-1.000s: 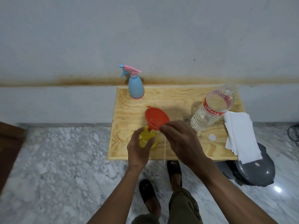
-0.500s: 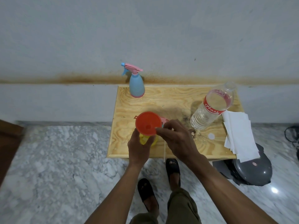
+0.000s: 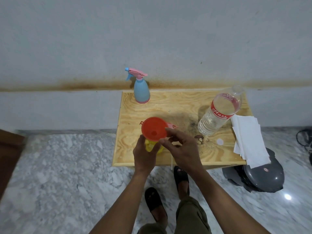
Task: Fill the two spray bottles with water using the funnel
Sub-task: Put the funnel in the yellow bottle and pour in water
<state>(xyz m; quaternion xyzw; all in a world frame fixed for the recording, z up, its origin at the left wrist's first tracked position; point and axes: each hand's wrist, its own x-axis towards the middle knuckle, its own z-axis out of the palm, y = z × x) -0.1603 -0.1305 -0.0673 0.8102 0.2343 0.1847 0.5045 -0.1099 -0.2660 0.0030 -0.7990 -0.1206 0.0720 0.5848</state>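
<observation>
The orange funnel point(image 3: 154, 128) sat mouth-up on the yellow spray bottle point(image 3: 150, 146), near the front edge of the plywood table point(image 3: 177, 105). The left hand point(image 3: 144, 155) wrapped its fingers around the yellow bottle, and the right hand point(image 3: 183, 149) pinched the funnel's rim between thumb and forefinger. Behind the funnel the board lay bare back to the blue spray bottle point(image 3: 141, 91), which stood upright at the far-left corner with its pink trigger head on. The water bottle point(image 3: 217, 112) stood uncapped, well apart on the right, its white cap point(image 3: 220, 141) lying flat just in front. A stack of white paper napkins point(image 3: 248, 137) overhung the table's right and front edges. Most of the yellow bottle was hidden by the left hand and the funnel; a pink part point(image 3: 172, 126) peeked out behind the funnel's rim, too covered to make out. A dark stain marked the wood by the water bottle. Grey wall behind with a rusty streak, marble floor below, a grey lidded pan point(image 3: 263, 174) by the table's right corner
</observation>
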